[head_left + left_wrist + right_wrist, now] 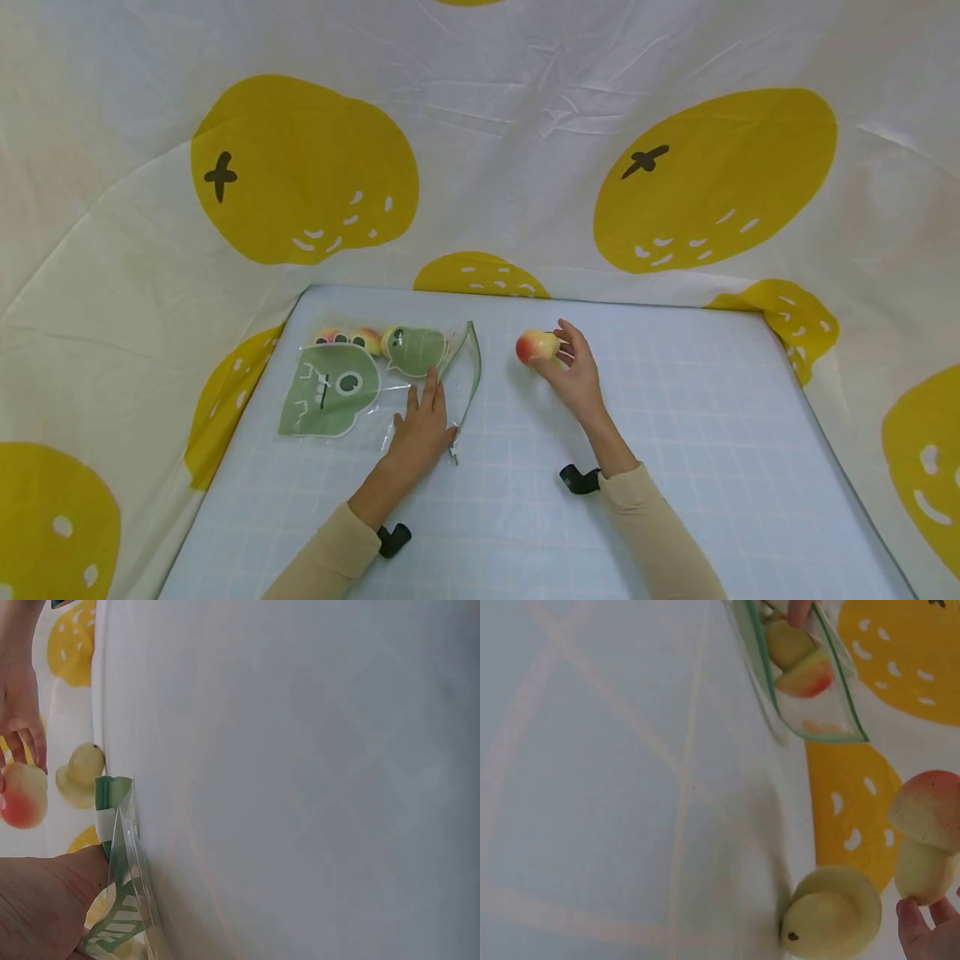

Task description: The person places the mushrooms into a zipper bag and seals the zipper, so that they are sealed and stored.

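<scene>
My right hand [576, 375] holds a yellow pear [531, 346] with a red blush by its narrow end, right of the bag. A greenish-yellow pear [831, 912] lies close by it in the right wrist view. To the left lies a clear zip bag [397, 396] with green monster prints, its green-edged mouth [774, 694] gaping toward the right. Blushed yellow fruit [366, 340] shows inside, partly hidden by the prints. My left hand [420, 429] rests on the bag near its mouth, fingers stretched out.
Both hands work over a table [675, 500] with a pale blue checked cover. A white cloth [510, 183] printed with large yellow fruits hangs behind and around it. Black wrist cameras [580, 479] sit at the cuffs.
</scene>
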### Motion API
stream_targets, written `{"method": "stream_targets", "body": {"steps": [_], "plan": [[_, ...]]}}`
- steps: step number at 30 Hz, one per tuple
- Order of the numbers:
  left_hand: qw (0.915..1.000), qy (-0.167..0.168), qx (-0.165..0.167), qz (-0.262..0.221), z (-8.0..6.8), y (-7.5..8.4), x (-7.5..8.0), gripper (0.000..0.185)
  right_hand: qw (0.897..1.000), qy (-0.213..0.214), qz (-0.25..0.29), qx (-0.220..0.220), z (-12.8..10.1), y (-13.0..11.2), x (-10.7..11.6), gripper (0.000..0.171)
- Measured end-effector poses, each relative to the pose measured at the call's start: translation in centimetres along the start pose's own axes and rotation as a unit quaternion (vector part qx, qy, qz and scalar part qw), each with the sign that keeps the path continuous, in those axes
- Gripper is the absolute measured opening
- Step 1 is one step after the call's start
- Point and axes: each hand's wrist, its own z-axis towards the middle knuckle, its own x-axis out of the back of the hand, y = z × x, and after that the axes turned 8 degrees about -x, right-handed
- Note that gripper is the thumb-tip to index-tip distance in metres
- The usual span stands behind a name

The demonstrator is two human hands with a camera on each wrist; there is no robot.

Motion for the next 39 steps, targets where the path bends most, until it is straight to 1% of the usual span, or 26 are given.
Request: {"method": "stream_targets", "body": {"steps": [2,5,12,17,20,25,30,33,39], "plan": [[1.0000,-0.001,0.001,0.001,0.0,0.0,0.0,0.085,1.000,-0.012,-0.003,-0.001,-0.5,-1.1,-0.6,0.076],[1.0000,-0.006,0.005,0.002,0.2,0.0,0.0,0.085,1.000,-0.024,-0.013,0.001,-0.9,-2.0,-1.4,0.074],[0.9998,-0.014,0.010,0.002,0.3,0.1,0.0,0.087,0.999,-0.038,-0.010,0.030,-1.3,-2.6,-2.6,0.072],[0.9998,-0.014,0.012,-0.001,0.3,0.0,0.0,0.086,0.999,-0.041,-0.017,0.027,-0.4,-0.3,-3.6,0.074],[0.9998,-0.012,0.012,-0.002,0.3,-0.1,-0.1,0.086,0.998,-0.050,-0.023,0.028,0.0,0.8,-4.5,0.077],[0.9998,-0.011,0.017,-0.003,0.3,-0.1,-0.1,0.086,0.994,-0.075,-0.059,0.047,0.1,1.4,-6.0,0.077],[0.9997,-0.011,0.019,-0.014,0.3,0.1,0.0,0.085,0.988,-0.091,-0.115,0.046,0.2,1.9,-7.3,0.077],[0.9996,-0.013,0.021,-0.016,0.4,0.3,0.1,0.086,0.986,-0.094,-0.129,0.053,0.3,2.0,-7.9,0.076],[0.9995,-0.016,0.025,-0.013,0.4,0.2,0.1,0.086,0.984,-0.102,-0.134,0.059,0.3,2.1,-8.4,0.075]]}}
